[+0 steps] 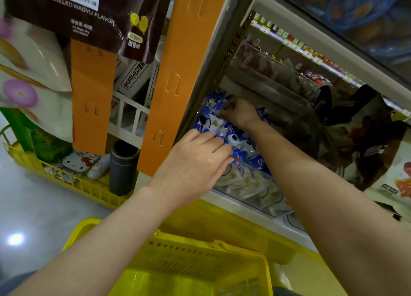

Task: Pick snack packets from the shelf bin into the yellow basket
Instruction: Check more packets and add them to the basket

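You're looking down and forward from your head, wide-angle, close on the shelf bin, the yellow basket directly below it.

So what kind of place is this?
Most likely a grocery or snack shop: a row of price tags, a hanging snack bag, and a yellow basket waiting below a bin of snack packets.
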`<state>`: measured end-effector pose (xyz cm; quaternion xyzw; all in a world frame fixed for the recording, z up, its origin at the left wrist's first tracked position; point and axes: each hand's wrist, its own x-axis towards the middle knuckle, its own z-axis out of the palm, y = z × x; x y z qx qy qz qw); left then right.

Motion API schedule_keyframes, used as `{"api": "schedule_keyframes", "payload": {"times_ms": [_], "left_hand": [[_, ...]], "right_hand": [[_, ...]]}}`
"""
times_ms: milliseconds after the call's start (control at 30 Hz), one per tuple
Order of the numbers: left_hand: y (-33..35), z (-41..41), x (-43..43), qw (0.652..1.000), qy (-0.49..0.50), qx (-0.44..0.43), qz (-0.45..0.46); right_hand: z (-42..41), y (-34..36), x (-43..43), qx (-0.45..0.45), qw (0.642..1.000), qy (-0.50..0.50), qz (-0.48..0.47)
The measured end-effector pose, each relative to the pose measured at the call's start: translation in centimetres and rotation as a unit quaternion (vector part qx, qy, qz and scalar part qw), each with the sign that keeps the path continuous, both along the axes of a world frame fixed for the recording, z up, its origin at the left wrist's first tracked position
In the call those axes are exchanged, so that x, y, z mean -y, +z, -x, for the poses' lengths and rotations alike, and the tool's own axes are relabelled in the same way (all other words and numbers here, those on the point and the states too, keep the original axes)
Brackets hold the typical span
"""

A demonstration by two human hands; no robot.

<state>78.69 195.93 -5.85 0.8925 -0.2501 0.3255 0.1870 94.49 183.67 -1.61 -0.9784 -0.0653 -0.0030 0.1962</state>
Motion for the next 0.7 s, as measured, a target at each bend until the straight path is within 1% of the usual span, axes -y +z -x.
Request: {"api": "schedule_keyframes", "payload": {"times_ms": [67,100,133,200,233,267,300,400,433,533,567,633,700], "left_hand": [[0.0,0.0,0.0,1.0,0.0,0.004,-0.003],[0.0,0.0,0.0,1.0,0.001,0.005,-0.004],[0.0,0.0,0.0,1.0,0.003,0.005,-0.005],[0.0,0.1,-0.1,1.0,0.005,0.007,-0.006],[0.0,0.1,-0.1,1.0,0.005,0.007,-0.007],[0.1,0.2,-0.1,1.0,0.006,0.005,-0.009],[0.1,0.2,-0.1,1.0,0.007,0.003,-0.009],[0.2,0.3,-0.1,1.0,0.004,-0.005,-0.007],[0.3,0.4,-0.1,1.0,0.003,-0.008,-0.007],[0.4,0.4,-0.1,1.0,0.002,-0.017,-0.009],[0.4,0.5,-0.1,1.0,0.003,-0.02,-0.01],[0.4,0.5,-0.1,1.0,0.006,-0.024,-0.009],[0.4,0.6,0.0,0.999,0.008,-0.031,-0.007]], "right_hand": [[0.0,0.2,0.4,-0.019,1.0,0.023,0.009],[0.0,0.5,0.7,-0.028,0.999,0.036,-0.001],[0.0,0.8,1.1,-0.022,0.999,0.042,-0.024],[-0.2,1.4,2.2,0.031,0.997,0.034,-0.056],[-0.3,1.6,2.8,0.061,0.997,0.024,-0.041],[-0.4,1.7,3.3,0.072,0.997,0.014,-0.01],[-0.5,1.7,3.6,0.06,0.998,0.003,0.024],[-0.6,1.2,3.7,-0.023,0.994,-0.033,0.102],[-0.5,1.1,3.5,-0.028,0.993,-0.038,0.109],[-0.5,0.5,3.0,-0.02,0.997,-0.025,0.073],[-0.4,0.3,2.8,-0.015,0.997,-0.023,0.077],[-0.3,0.0,2.6,-0.002,0.993,-0.033,0.117],[-0.3,0.0,2.4,-0.012,0.989,-0.047,0.136]]}}
